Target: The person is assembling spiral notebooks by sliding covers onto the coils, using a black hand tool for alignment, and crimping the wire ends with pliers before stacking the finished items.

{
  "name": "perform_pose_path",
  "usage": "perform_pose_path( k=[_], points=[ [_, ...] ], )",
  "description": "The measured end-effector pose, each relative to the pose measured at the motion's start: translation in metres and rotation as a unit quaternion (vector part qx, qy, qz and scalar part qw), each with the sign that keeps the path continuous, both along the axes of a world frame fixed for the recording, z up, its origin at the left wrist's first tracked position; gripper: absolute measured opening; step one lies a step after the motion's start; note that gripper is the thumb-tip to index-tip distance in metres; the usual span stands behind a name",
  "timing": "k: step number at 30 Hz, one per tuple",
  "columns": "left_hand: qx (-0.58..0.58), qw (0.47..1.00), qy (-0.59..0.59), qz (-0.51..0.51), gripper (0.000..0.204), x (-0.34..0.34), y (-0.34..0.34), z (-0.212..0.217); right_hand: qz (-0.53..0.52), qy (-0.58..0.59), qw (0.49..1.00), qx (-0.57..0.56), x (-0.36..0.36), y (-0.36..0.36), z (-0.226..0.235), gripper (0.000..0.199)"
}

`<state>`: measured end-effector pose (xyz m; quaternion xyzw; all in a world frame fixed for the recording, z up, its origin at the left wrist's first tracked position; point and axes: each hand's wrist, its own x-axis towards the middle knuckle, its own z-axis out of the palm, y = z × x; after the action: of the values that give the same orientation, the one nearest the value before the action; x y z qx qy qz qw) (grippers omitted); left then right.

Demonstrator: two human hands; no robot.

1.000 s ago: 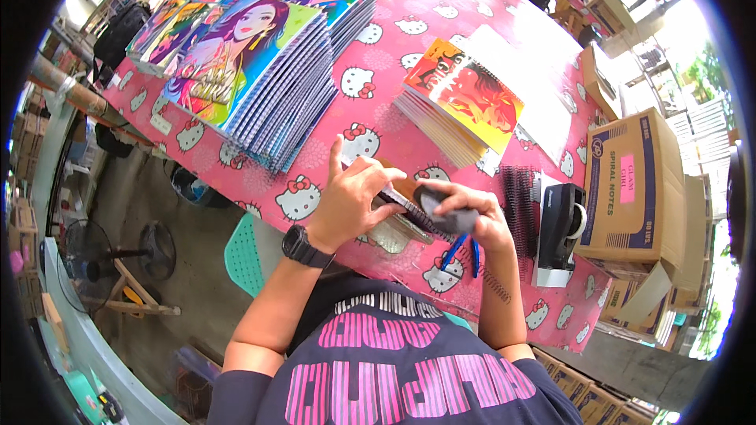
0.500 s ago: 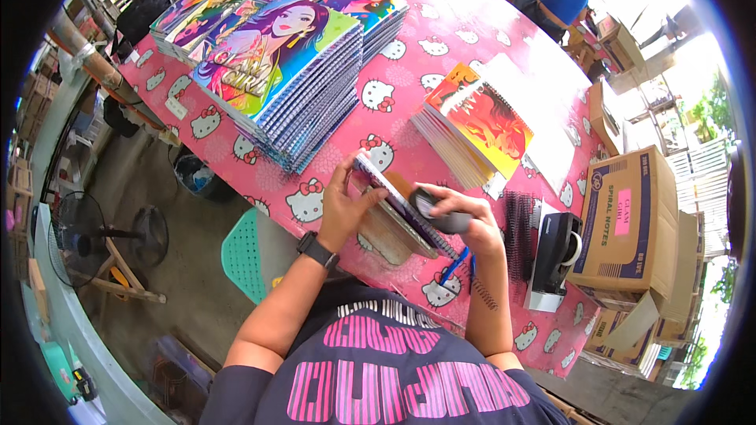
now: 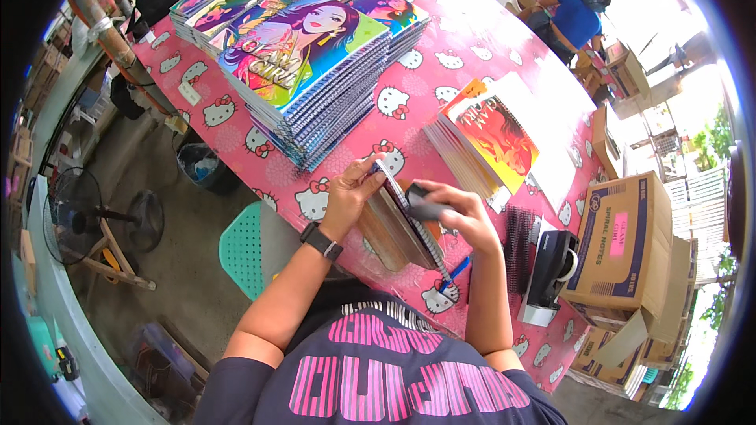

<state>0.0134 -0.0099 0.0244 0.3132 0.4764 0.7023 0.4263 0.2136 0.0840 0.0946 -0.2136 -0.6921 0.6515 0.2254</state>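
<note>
My left hand (image 3: 350, 195) grips the upper end of a thin spiral notebook (image 3: 437, 256), fingers closed round it, and holds it up on edge with the coil side upward. In my right hand (image 3: 466, 216) is a dark grey rounded hand tool (image 3: 425, 203), pressed against or just over the coil. The tool is slightly blurred, and its underside is hidden. Beneath and beside the notebook lies a worn brown wooden block (image 3: 382, 240). A blue pen-like stick (image 3: 458, 271) rests by the notebook's lower end.
A tall stack of spiral notebooks (image 3: 307, 71) stands at the far left. Colourful-covered unbound booklets (image 3: 492, 138) lie to the right. Black coils (image 3: 517, 248), a black tape dispenser (image 3: 551, 267) and a cardboard box (image 3: 618, 244) sit further right. Another person (image 3: 575, 20) works at the back.
The view has shifted a little, moving the table things right and down. My right hand has turned the tool and moved it slightly up along the coil. My left hand keeps its hold.
</note>
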Motion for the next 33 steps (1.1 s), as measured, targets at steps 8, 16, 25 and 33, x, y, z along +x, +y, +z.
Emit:
perform_pose_path(
  k=[8,16,25,33],
  points=[
    [0.002,0.999,-0.017,-0.050,0.033,-0.003,0.005,0.003,-0.056,-0.128,0.990,0.010,-0.004,0.014,-0.009,0.051],
    [-0.007,0.999,0.023,-0.040,0.033,-0.005,0.003,0.008,-0.088,-0.220,0.966,0.106,-0.015,0.029,-0.018,0.045],
    [0.015,0.998,0.014,-0.058,0.031,0.000,0.002,0.007,-0.114,-0.268,0.928,0.233,-0.005,0.020,-0.041,0.043],
    [0.051,0.984,0.162,-0.058,0.023,0.029,-0.005,0.073,-0.193,-0.086,0.947,0.242,-0.013,-0.047,0.071,0.037]
  ],
)
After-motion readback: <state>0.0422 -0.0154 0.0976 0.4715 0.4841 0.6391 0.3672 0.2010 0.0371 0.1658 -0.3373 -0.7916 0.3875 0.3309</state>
